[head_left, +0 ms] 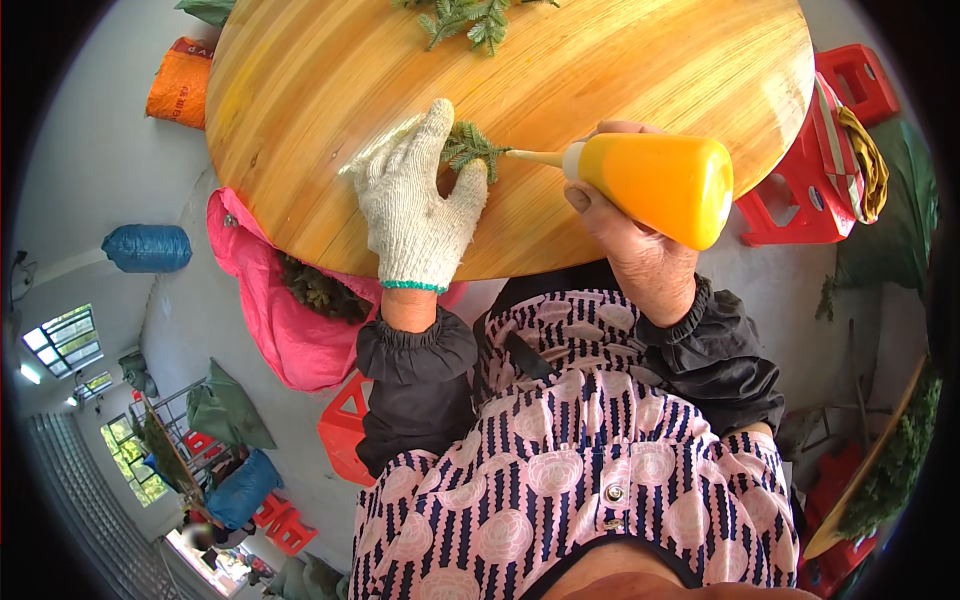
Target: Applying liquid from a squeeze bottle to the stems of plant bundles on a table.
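My left hand (pixel 415 200), in a knitted white glove with a green cuff edge, rests on the round wooden table. A small green needle-leaf sprig (pixel 463 145) is held between its thumb and forefinger. In my bare right hand (pixel 630 220) is a yellow squeeze bottle (pixel 665 185), tipped on its side. The bottle's narrow pale nozzle points left, its tip at the sprig's stem end. Whether any liquid comes out is too small to see. Beside the gloved fingers is a pale bright streak that I cannot make out.
More green sprigs (pixel 480 20) lie on the table's (pixel 300 110) far side. A pink bag (pixel 260 310) with dark greenery hangs by the near left edge. Red stools (pixel 800 205) stand at right, an orange sack (pixel 180 85) at left, a blue bundle (pixel 147 248) beyond.
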`<state>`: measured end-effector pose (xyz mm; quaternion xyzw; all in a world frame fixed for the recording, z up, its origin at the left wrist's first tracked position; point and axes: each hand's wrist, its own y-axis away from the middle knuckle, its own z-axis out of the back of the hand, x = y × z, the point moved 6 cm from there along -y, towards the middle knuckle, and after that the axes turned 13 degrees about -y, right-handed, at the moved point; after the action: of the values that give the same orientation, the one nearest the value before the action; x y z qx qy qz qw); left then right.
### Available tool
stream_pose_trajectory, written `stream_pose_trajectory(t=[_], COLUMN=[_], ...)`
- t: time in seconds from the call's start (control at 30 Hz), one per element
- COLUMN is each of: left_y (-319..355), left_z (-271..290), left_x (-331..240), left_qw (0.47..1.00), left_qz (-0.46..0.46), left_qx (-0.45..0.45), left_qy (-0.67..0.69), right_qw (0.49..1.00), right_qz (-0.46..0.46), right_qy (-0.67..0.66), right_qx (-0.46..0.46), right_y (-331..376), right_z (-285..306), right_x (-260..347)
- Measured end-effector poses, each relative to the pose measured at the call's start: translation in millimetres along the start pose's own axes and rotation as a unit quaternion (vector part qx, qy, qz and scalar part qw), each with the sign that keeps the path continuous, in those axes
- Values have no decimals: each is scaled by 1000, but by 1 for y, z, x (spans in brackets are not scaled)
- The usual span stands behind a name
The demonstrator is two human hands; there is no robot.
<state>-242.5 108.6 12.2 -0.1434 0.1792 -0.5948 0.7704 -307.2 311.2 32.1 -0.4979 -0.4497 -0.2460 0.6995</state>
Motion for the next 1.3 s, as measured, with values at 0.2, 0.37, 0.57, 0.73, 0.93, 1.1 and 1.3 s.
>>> stream_pose_trajectory(t=[0.2,0.37,0.57,0.73,0.93,1.1,1.3], left_y=[-1,-3,-3,-3,74,126,113], left_z=[-1,2,3,13,78,106,97], left_x=[1,-3,9,9,67,159,175], left_qw=[1000,1000,998,996,900,920,905], left_qz=[-1,-6,28,26,298,306,401], left_qx=[-9,-1,-28,-82,-224,25,66], left_qy=[11,6,49,15,227,-242,-125], right_qw=[997,994,853,855,835,824,808], right_qz=[-22,-47,-168,-120,-142,-149,-154], right_qy=[-66,-95,-467,-460,-483,-499,-513], right_qx=[-26,-32,-158,-208,-221,-221,-245], right_y=[2,4,7,-5,-6,-6,-4], right_z=[4,9,18,43,39,44,37], right_x=[-6,-12,-47,-73,-80,-78,-70])
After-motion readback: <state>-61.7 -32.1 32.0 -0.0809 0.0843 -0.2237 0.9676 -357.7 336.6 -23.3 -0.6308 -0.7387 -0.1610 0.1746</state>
